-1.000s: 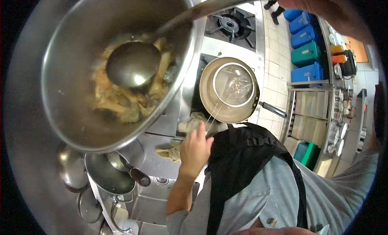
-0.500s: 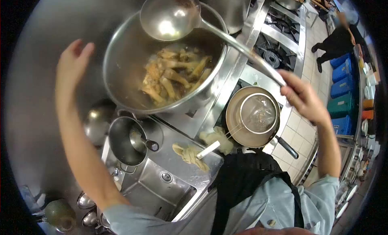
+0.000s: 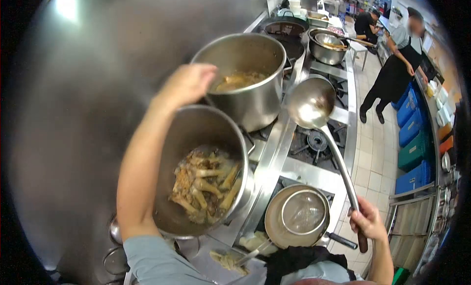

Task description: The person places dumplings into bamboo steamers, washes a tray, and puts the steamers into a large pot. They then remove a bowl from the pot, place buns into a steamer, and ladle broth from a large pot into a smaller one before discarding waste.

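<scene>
My right hand point(image 3: 369, 219) is closed round the dark handle end of a large metal ladle point(image 3: 312, 102). The ladle's bowl is up over the stove burners, to the right of the pots. My left hand point(image 3: 189, 84), a little blurred, is raised above the near stockpot point(image 3: 169, 133) and overlaps the rim of the far stockpot point(image 3: 248, 101). Its fingers are loosely bent and nothing shows in them. Pale bones point(image 3: 203, 187) lie in cloudy liquid in the near pot. Brownish contents point(image 3: 240, 80) show inside the far pot.
A round mesh strainer point(image 3: 305, 212) rests in a frying pan point(image 3: 274, 221) on the near burner. A yellowish cloth point(image 3: 228, 262) lies in front. Farther along stand a wok point(image 3: 284, 26) and a metal pot point(image 3: 326, 54). A person point(image 3: 397, 64) stands in the aisle by blue bins point(image 3: 412, 179).
The view has swung up along the stove, bringing the far pot into sight. The ladle has moved from over the near pot to the right. My left hand has moved right, over the pots.
</scene>
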{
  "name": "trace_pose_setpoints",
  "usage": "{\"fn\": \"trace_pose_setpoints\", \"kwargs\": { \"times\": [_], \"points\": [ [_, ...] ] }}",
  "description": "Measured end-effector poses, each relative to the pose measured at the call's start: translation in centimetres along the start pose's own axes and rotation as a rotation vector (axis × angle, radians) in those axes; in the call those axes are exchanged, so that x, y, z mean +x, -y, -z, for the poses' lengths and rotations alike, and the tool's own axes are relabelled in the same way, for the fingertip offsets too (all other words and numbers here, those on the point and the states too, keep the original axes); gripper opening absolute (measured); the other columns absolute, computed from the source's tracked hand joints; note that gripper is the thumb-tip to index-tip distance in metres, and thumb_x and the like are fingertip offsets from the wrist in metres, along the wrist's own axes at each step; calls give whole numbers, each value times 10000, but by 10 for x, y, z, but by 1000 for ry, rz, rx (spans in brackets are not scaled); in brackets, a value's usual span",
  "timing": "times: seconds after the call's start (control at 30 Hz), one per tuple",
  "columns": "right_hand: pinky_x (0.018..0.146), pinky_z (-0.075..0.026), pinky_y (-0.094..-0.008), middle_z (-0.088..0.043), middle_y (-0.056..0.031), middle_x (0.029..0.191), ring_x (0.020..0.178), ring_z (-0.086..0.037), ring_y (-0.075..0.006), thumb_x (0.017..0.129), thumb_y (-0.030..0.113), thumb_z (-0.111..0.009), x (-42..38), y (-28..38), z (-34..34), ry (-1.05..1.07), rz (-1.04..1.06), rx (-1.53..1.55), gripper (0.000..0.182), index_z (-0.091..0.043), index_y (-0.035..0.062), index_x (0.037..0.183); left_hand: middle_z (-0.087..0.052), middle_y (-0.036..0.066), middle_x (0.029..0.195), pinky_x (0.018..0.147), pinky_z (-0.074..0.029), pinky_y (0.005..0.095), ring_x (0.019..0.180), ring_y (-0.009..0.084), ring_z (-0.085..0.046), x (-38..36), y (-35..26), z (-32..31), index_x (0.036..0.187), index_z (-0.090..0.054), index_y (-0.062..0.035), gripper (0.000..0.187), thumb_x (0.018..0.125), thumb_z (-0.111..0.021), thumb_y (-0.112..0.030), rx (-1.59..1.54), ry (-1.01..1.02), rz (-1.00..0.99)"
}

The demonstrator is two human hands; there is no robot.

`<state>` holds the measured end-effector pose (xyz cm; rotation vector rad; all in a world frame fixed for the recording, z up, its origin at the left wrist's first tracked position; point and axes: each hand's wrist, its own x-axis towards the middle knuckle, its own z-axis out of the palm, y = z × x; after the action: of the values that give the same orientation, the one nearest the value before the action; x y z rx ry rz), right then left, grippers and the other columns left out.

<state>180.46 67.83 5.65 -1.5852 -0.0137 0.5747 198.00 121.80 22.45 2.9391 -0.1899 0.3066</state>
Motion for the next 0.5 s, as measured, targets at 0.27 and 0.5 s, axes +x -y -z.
{"fn": "trace_pose_setpoints", "kwargs": {
  "times": [0.27, 0.5],
  "points": [
    [399, -457, -259, -585, -47, 838, 545, -561, -121, 841, 100, -747, 20, -36, 5, -174, -163, 244, 671, -461, -41, 1432, -551, 164, 1469, 1158, -377, 417, 1370, 328, -508, 40, 6, -26, 1410, -582, -76, 698, 1033, -371, -624, -219, 489, 170],
    [425, -466, -236, -552, -26, 917, 579, -559, -99, 916, 155, -719, 24, -80, -2, -303, -51, 209, 696, -384, -19, 1500, -722, 260, 1105, 931, -529, 439, 1023, 331, -721, -77, 120, 39, 1099, -727, 41, 496, 944, -610, -414, 431, 349, 689]
  ]
}}
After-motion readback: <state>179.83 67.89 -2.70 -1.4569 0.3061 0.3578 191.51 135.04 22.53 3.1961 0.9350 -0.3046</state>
